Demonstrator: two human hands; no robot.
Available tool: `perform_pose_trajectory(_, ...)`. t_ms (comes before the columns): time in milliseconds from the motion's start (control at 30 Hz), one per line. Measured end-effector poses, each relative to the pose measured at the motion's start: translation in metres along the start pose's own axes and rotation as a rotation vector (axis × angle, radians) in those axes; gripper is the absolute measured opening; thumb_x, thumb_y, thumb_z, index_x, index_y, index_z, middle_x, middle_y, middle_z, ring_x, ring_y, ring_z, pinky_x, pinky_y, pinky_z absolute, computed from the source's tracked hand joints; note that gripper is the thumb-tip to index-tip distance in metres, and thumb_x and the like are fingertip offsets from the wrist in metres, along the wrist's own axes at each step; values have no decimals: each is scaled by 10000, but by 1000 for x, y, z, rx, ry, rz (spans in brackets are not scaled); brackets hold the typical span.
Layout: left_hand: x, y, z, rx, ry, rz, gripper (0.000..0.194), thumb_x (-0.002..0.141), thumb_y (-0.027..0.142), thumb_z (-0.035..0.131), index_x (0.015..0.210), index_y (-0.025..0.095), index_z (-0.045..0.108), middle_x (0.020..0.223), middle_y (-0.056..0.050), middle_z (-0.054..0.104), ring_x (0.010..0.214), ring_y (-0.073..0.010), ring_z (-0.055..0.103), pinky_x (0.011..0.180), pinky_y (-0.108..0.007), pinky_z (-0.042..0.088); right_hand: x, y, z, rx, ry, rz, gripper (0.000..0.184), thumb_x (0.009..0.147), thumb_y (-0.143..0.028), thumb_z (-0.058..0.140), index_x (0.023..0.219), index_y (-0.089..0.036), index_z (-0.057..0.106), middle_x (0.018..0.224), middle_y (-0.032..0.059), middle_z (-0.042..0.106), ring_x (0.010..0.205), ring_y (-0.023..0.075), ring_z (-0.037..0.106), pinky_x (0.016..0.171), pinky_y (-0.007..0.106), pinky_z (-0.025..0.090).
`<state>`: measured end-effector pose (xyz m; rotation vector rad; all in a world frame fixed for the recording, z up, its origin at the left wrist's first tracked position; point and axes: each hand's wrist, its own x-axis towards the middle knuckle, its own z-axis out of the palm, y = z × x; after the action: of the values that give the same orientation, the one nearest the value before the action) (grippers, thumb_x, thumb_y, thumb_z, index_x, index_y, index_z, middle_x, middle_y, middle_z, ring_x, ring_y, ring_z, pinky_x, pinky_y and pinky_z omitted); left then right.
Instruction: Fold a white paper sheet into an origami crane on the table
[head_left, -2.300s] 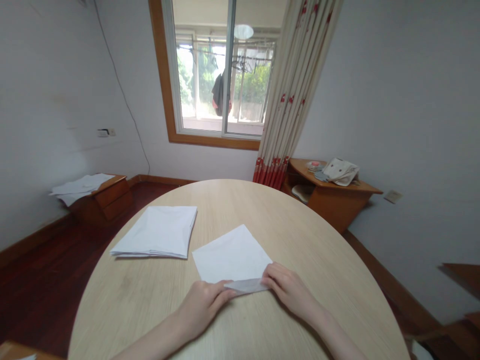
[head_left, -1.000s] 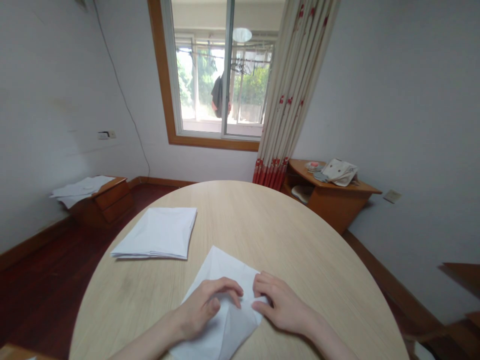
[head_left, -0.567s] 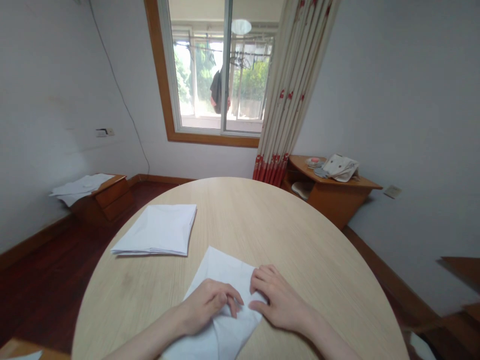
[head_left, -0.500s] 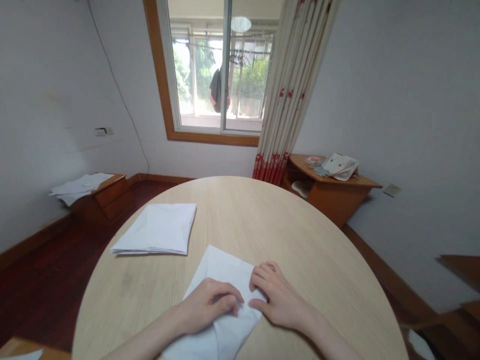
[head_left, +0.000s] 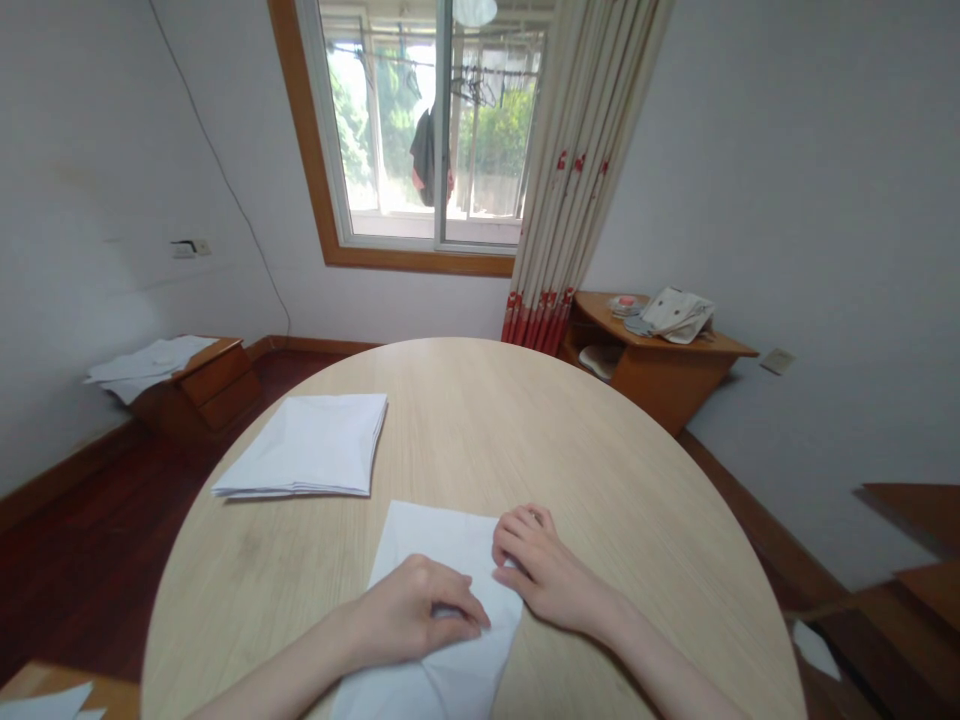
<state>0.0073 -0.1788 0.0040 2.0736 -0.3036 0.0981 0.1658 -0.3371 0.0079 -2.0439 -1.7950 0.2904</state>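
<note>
A folded sheet of white paper [head_left: 444, 540] lies on the round table near its front edge, with crease lines showing across it. My left hand [head_left: 416, 610] rests over the middle of this sheet, thumb and forefinger pinched together at the paper. At the sheet's upper right edge is my right hand [head_left: 544, 570], its fingers curled and its thumb close to them on the paper. Both hands partly cover the sheet, and its lowest part runs out of view. Beyond it to the left sits a stack of folded white paper [head_left: 311, 445].
The round wooden table [head_left: 600, 480] fills the middle. Behind it are a window [head_left: 427, 130] and a patterned curtain [head_left: 577, 170]. A corner cabinet [head_left: 652, 385] holding a cloth bag [head_left: 679, 313] stands at right. Papers lie on a low drawer cabinet [head_left: 225, 380] at left.
The sheet has turned a little counterclockwise, so its far edge runs more level. Both hands stay on it, shifting slightly. The whole view has tilted down a little.
</note>
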Motion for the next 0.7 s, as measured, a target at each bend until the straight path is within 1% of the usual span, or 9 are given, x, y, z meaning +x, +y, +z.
perform_pose_trajectory(100, 0, 0, 0, 83, 0, 41, 222, 941, 318, 551, 948, 212, 746, 907, -51, 725, 862, -173, 666, 874, -281, 489, 1, 0, 0, 15, 16, 0, 134, 880, -167, 546, 788, -212, 460, 855, -13, 542, 932, 181, 486, 969, 418, 264)
perform_pose_trajectory(167, 0, 0, -1, 179, 17, 61, 198, 936, 301, 561, 955, 230, 744, 975, -58, 696, 934, -188, 629, 853, -284, 490, 1, 1, 0, 21, 24, -3, 135, 877, -170, 550, 785, -213, 461, 850, -16, 546, 930, 180, 491, 972, 418, 260)
perform_pose_trajectory(267, -1, 0, -5, 320, 5, 57, 175, 908, 271, 602, 1038, 268, 718, 1124, -58, 641, 1046, -214, 577, 918, -333, 467, 1, 2, 0, 27, 24, -13, 130, 874, -165, 545, 784, -212, 465, 847, -19, 547, 925, 176, 498, 972, 413, 257)
perform_pose_trajectory(400, -3, -1, -8, 445, -62, 31, 293, 911, 279, 595, 1199, 296, 645, 1334, -72, 535, 1216, -250, 498, 1009, -390, 424, 1, 3, -1, 42, 26, -19, 125, 879, -175, 544, 783, -208, 471, 852, -16, 549, 924, 175, 502, 969, 411, 259)
perform_pose_trajectory(467, -3, -1, -8, 497, -96, 25, 322, 926, 285, 568, 1245, 297, 615, 1399, -80, 486, 1272, -261, 458, 1037, -407, 403, 0, 3, -1, 46, 29, -18, 126, 884, -182, 540, 779, -209, 475, 851, -15, 551, 921, 175, 502, 969, 416, 262)
perform_pose_trajectory(600, -3, 2, -5, 597, -139, 23, 343, 945, 312, 533, 1280, 268, 589, 1412, -101, 477, 1265, -280, 470, 1023, -424, 418, 0, 6, -1, 64, 43, -19, 125, 883, -169, 532, 780, -209, 475, 855, -12, 553, 919, 172, 514, 974, 420, 269)
perform_pose_trajectory(700, -3, 2, -3, 645, -134, 47, 353, 957, 362, 505, 1285, 257, 583, 1394, -110, 495, 1221, -298, 508, 991, -441, 439, 0, 8, 0, 66, 52, -14, 109, 865, -140, 532, 801, -214, 484, 892, -7, 564, 948, 168, 526, 1008, 436, 240)
